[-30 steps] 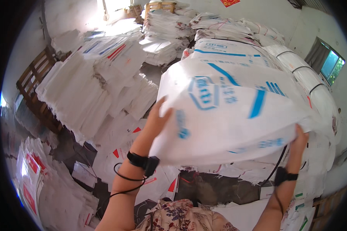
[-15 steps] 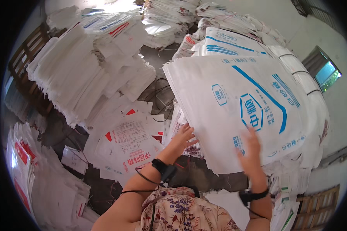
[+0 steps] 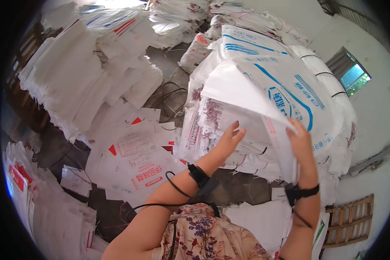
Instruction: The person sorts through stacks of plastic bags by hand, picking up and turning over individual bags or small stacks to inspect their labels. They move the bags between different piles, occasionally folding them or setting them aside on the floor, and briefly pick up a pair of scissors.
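Note:
A white woven plastic sack [image 3: 286,82] with blue print lies on top of a strapped bale [image 3: 329,73]. Its near edge is lifted and folded back, baring a pale underside and a strip of pink print. My right hand [image 3: 301,143] has its fingers closed around the raised fold. My left hand [image 3: 230,138] hovers at the bale's near left side, fingers apart and with nothing in it. Behind the lifted flap, frayed sack edges [image 3: 212,117] show in the bale. Where the fold passes behind my right hand, part of the sack is hidden.
Tall stacks of white sacks [image 3: 65,73] stand at the left, with loose sheets [image 3: 136,147] bearing red print beside them. More bales [image 3: 177,21] line the back. Wooden pallets [image 3: 349,220] lean near the walls, and black cords [image 3: 171,93] lie on the floor.
The sack's near edge, flat before, is now lifted and folded back to the right. My right hand has closed on it; my left hand has come away from the sack's left edge.

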Tool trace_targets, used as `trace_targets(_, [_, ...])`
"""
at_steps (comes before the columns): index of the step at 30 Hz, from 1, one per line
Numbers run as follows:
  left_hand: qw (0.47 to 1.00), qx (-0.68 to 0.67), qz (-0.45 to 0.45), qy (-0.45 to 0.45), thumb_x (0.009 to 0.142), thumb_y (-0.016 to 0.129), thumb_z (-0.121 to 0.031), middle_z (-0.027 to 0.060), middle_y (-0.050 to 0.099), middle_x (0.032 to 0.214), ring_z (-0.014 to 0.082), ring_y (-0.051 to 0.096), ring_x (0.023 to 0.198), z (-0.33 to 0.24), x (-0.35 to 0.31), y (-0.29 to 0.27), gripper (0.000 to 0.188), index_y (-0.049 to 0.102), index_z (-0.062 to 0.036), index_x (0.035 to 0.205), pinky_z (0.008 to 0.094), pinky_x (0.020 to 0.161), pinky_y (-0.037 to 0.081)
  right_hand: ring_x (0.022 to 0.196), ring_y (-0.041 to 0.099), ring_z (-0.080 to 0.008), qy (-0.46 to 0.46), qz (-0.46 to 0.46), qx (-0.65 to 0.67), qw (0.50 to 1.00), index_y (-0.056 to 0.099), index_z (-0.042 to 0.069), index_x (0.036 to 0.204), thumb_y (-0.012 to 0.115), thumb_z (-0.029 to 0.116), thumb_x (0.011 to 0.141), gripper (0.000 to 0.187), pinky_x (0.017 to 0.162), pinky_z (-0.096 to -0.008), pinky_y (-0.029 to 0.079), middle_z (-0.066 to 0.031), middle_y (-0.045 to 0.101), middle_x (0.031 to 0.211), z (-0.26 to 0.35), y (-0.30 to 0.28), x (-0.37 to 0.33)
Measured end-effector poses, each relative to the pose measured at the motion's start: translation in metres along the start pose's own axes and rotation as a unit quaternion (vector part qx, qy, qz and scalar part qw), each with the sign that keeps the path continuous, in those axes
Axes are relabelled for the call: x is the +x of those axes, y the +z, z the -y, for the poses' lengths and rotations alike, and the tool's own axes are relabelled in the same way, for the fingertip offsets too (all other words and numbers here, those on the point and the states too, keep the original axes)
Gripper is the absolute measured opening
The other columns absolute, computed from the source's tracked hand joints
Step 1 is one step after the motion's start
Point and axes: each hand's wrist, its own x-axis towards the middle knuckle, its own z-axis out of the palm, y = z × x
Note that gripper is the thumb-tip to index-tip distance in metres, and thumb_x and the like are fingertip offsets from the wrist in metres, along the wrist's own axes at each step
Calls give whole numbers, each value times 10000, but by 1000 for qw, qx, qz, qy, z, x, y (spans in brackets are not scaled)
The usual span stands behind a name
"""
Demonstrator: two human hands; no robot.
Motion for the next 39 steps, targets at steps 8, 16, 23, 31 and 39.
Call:
trace_targets(8, [998, -60, 3, 15, 956, 562, -379, 170, 367, 1473, 282, 434, 1301, -33, 54, -19, 714, 243, -14, 1481, 386, 1031, 388, 997, 586, -173, 42, 67, 48, 996, 593, -19, 1223, 579, 108, 911, 338, 893, -278, 449, -107, 643, 1104, 32, -89, 45])
trace_targets(16, [978, -191, 46, 64, 964, 531, -428, 139, 142, 1551, 356, 355, 1355, -113, 67, -10, 831, -19, -146, 1520, 493, 1061, 361, 1036, 627, -260, -24, 120, -62, 991, 580, -13, 1221, 608, 132, 899, 354, 916, -325, 466, -165, 648, 1151, 39, -58, 9])
trace_targets(23, [959, -261, 32, 105, 950, 516, -467, 100, 120, 1571, 290, 287, 1392, -120, 59, 20, 891, -138, -254, 1517, 513, 1044, 356, 1090, 604, -365, 33, 163, -203, 965, 396, 24, 1380, 607, 142, 861, 572, 895, -397, 489, -232, 610, 1192, 57, 12, -48])
trace_targets(31, [951, -268, 20, 154, 928, 616, -281, 188, 155, 1541, 320, 303, 1385, -131, 66, 28, 951, -115, -170, 1527, 424, 1059, 359, 1050, 625, -362, -170, -52, -71, 982, 409, 60, 1391, 589, 191, 891, 548, 856, -404, 501, -216, 610, 1202, 93, 29, 40])
trace_targets(39, [949, -293, -29, 113, 849, 648, -147, 91, 387, 1414, 216, 442, 1262, -128, 81, 7, 752, 208, -137, 1459, 354, 951, 445, 938, 655, -279, -92, 108, 3, 990, 616, 16, 1189, 580, 262, 919, 367, 807, -333, 490, -188, 686, 1004, 89, 6, 95])
